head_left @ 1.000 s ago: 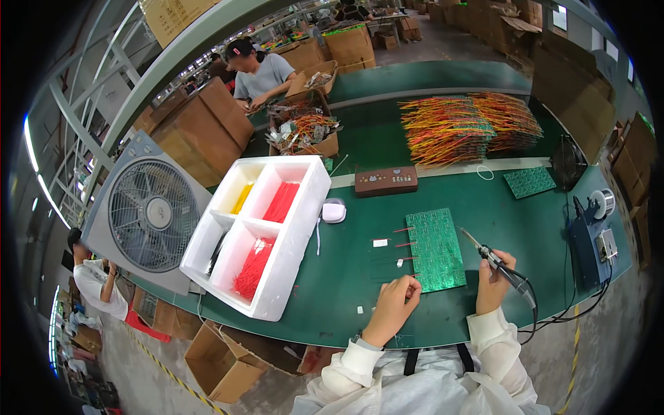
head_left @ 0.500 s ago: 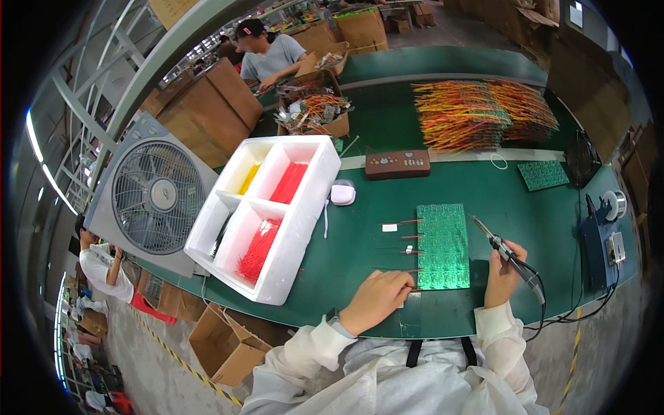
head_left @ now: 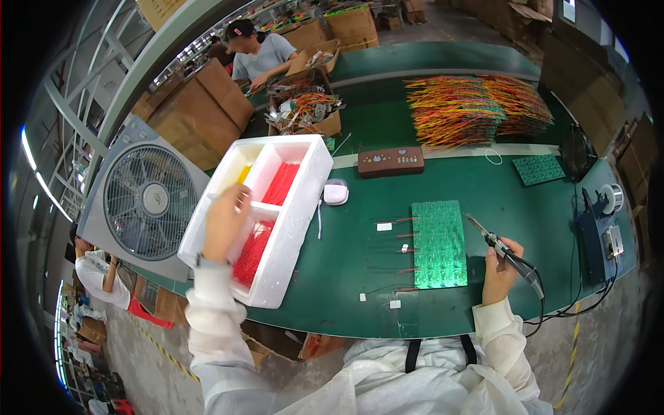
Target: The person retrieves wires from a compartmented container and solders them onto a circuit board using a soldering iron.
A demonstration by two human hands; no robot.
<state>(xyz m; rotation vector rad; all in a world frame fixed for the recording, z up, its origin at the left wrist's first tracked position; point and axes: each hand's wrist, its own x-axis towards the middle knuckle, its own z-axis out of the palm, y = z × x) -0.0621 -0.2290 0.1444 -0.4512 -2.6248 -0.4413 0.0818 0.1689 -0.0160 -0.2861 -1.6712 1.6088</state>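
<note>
My right hand (head_left: pixel 499 274) grips a soldering iron (head_left: pixel 491 239), its tip angled up and left beside a green circuit board panel (head_left: pixel 438 243). Thin red and dark wires with small white connectors (head_left: pixel 395 304) extend from the panel's left edge. Over the middle of a white foam box (head_left: pixel 296 238), my left hand (head_left: pixel 225 220) hangs with blurred, partly curled fingers; whether anything is between them is hidden. Red wires (head_left: pixel 253 254) lie in the near compartment, more red wires (head_left: pixel 281 184) in the far right one, and yellow wires (head_left: pixel 244 174) in the far left one.
A box fan (head_left: pixel 149 197) stands left of the foam box. Behind are a brown case (head_left: pixel 391 161), wired boards (head_left: pixel 456 111) and a loose green panel (head_left: pixel 538 170). At right sits a blue soldering station (head_left: pixel 600 238) with a solder spool (head_left: pixel 611 198). A co-worker (head_left: pixel 259 59) sits across.
My left hand has moved from the panel's near left corner up and left to the foam box, uncovering wires and connectors. My right hand still holds the soldering iron in nearly the same place.
</note>
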